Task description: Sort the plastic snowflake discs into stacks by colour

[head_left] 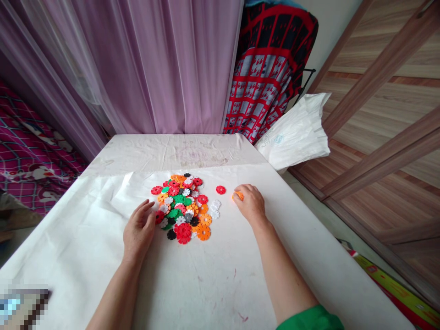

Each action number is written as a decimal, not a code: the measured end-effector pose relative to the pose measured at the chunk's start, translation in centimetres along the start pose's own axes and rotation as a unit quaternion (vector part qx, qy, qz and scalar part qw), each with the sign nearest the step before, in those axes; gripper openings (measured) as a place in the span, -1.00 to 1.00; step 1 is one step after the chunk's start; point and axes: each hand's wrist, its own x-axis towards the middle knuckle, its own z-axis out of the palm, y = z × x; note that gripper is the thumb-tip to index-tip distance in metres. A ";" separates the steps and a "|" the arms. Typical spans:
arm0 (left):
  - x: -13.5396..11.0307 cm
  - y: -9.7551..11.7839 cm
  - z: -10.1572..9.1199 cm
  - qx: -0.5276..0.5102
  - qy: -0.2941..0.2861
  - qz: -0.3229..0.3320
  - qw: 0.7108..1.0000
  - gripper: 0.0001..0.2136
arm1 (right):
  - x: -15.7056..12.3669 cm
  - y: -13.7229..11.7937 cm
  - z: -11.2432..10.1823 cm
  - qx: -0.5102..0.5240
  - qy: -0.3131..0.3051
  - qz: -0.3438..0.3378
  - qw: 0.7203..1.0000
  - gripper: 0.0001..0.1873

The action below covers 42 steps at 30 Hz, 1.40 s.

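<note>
– Fingers of the left hand (138, 229) are gently curled, thumb apart, nothing showing between them, right at the left edge of the pile of notched discs (179, 200)!

– Touching it?

– Can't tell from this angle! The thumb sits just beside an outer red disc (159, 217).

– And the pile itself?

– Spread about mid-bench (213, 275), on white covering: red, orange, green, white, black and grey pieces, overlapping every which way. A black disc (171, 234) pokes out at the near left, a front orange disc (203, 232) lies flat at the near right. Lilac curtain (165, 64) hanging in folds behind!

– Sweep right for us.

– Two white discs (215, 214), just beside the pile, one against the other. Then a lone red disc (220, 189), a little farther back, well clear of the heap.

– Now the right hand (251, 205)!

– Fingers and thumb narrow, pinching an orange disc (238, 196) near that lone red one! Whether it's off the bench, I can't tell.

– Beyond that?

– Green sleeve (311, 318) on the right arm, crumpled white bag (295, 133) by the bench's far right corner, wooden doors (381, 91) at the edge!
</note>
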 end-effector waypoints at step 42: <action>0.0 -0.5 0.1 -0.002 0.006 0.023 1.000 -0.71 | 0.2 1.5 -2.0 -0.026 -0.121 0.089 0.988 -0.62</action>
